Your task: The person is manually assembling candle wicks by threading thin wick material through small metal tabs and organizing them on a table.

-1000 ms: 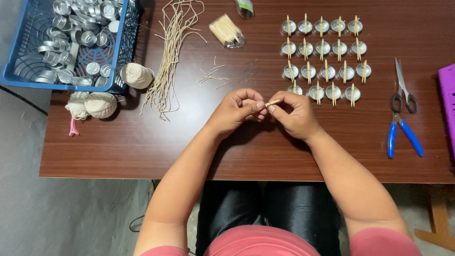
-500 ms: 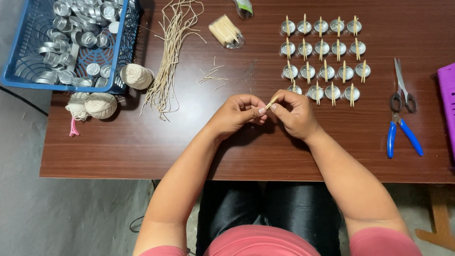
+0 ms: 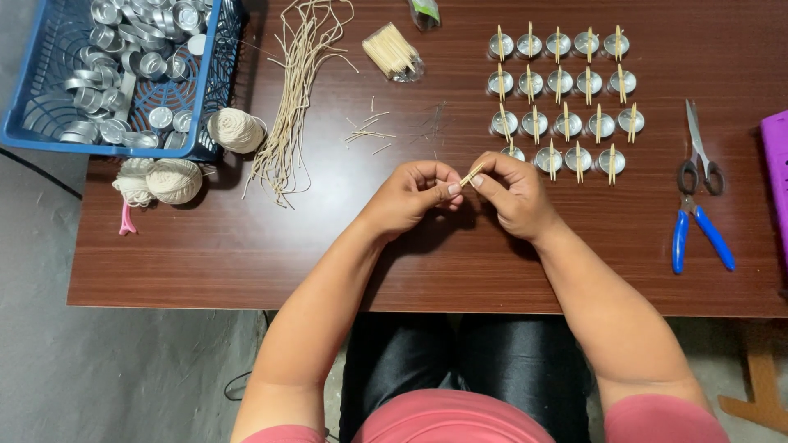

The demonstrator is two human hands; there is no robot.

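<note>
My left hand (image 3: 414, 195) and my right hand (image 3: 513, 190) meet above the brown table (image 3: 246, 254), fingertips pinched together on a short pale wooden stick (image 3: 471, 175). Whether a wick is also held is too small to tell. Just beyond my right hand stand rows of small round metal cups (image 3: 562, 82), each with a stick lying across its rim. A few cut stick pieces (image 3: 368, 134) lie scattered past my left hand.
A blue basket (image 3: 49, 131) of empty metal cups sits at the far left. Balls of cream twine (image 3: 174, 180), a bundle of wick strands (image 3: 295, 90), a bag of sticks (image 3: 394, 53), scissors (image 3: 698, 156), blue-handled pliers (image 3: 698, 234) and a purple box (image 3: 776, 180) lie around.
Both hands stay in place. The stick between my fingertips has tilted and its end now points up toward the cups.
</note>
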